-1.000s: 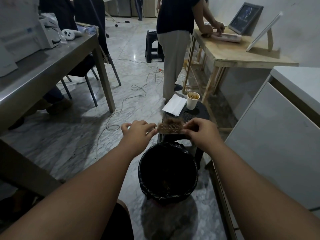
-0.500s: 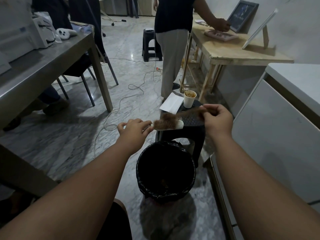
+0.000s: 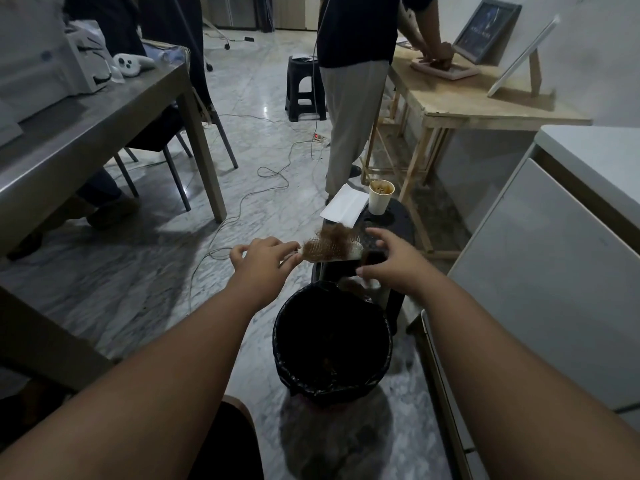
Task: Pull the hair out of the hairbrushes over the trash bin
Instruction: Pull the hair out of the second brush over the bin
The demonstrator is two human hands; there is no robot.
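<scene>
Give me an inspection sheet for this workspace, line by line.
Surface: marble floor; black stool behind the trash bin.
Job's things: hairbrush with brown hair matted in its bristles; trash bin, black-lined and open.
Clutter: paper cup and white paper on the stool.
Hands: left hand grips the hairbrush by its handle end; right hand is open, fingers spread, beside the brush head.
Cables: loose cables across the floor; power strip.
Surroundings: metal table on the left; wooden table with a person standing at it; white cabinet on the right.
</scene>
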